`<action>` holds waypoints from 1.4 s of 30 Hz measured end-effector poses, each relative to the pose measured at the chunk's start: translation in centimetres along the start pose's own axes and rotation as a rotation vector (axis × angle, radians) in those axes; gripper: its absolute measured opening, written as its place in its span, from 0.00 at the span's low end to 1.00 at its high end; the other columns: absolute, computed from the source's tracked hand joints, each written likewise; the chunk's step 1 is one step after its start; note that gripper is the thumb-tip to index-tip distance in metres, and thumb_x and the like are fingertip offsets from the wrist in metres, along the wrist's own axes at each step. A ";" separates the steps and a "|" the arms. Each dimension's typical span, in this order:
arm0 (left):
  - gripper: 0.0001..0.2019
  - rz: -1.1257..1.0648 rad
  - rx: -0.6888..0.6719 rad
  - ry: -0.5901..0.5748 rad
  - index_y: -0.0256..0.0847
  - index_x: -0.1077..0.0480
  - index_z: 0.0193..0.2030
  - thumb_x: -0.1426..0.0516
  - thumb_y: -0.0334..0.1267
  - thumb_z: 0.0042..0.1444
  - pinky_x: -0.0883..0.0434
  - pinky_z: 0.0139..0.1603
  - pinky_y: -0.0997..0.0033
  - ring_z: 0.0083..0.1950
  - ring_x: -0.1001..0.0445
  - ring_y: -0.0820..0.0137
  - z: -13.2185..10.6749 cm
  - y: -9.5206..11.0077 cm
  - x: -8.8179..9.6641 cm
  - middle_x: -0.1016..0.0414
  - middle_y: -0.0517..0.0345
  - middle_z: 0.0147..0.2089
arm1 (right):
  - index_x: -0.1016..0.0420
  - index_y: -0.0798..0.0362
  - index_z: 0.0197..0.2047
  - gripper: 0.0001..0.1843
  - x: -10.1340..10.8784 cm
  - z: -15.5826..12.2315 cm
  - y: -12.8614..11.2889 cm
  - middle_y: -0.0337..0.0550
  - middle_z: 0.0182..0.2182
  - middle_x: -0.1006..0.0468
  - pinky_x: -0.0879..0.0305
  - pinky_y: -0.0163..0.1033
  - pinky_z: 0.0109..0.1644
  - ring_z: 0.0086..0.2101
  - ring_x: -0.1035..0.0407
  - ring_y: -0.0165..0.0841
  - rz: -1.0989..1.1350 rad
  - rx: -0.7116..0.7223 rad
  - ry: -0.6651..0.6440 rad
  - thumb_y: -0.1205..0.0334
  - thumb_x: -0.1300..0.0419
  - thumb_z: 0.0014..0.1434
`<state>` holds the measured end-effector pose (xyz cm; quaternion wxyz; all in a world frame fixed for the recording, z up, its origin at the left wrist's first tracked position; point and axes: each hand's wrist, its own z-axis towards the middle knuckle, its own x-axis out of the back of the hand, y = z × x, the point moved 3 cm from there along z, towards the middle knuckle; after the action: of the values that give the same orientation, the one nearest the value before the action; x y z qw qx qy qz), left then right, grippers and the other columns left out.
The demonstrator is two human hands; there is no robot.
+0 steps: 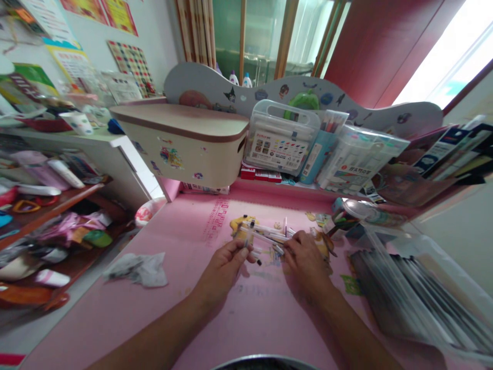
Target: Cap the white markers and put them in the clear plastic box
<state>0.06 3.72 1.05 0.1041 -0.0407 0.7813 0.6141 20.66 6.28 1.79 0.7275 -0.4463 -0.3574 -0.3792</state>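
Several white marker pens (269, 234) with dark caps lie in a loose pile on the pink desk (181, 308). My left hand (225, 264) is closed, its fingers pinching a marker at the left of the pile. My right hand (306, 257) lies palm down over the pile's right side, fingers curled onto the pens. Both hands touch the pile near the desk's middle.
A crumpled grey cloth (138, 268) lies to the left. A cream storage box (185, 144), a clear marker case (281, 136) and pen sets stand at the back. A clear tray of pens (416, 293) sits at the right. Cluttered shelves (46, 205) stand on the left.
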 end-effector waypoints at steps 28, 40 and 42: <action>0.19 -0.411 0.054 0.181 0.38 0.34 0.36 0.30 0.42 0.46 0.24 0.28 0.81 0.26 0.24 0.78 0.8 0.2 0.8 0.23 0.63 0.29 | 0.32 0.51 0.30 0.03 0.1 -1.2 -3.3 0.31 0.20 0.37 0.50 0.33 0.25 0.21 0.43 0.27 0.638 -0.154 -0.323 0.68 0.43 0.53; 0.22 -0.363 0.070 0.107 0.39 0.33 0.37 0.29 0.48 0.44 0.27 0.26 0.81 0.25 0.24 0.76 0.8 -0.4 0.4 0.23 0.62 0.27 | 0.32 0.52 0.31 0.01 -0.5 -1.3 -3.6 0.31 0.20 0.37 0.49 0.33 0.26 0.23 0.43 0.27 0.708 -0.194 -0.345 0.66 0.43 0.54; 0.21 -0.318 0.084 0.087 0.38 0.31 0.38 0.30 0.48 0.45 0.28 0.24 0.81 0.23 0.26 0.76 0.8 -0.7 0.4 0.22 0.60 0.27 | 0.33 0.52 0.31 0.02 -0.4 -1.3 -3.8 0.31 0.20 0.37 0.49 0.33 0.26 0.22 0.43 0.27 0.709 -0.203 -0.346 0.67 0.43 0.54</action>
<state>-0.16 4.36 0.16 0.1676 -0.1860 0.7937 0.5544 17.42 3.98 2.43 0.6944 -0.6687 -0.2593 -0.0574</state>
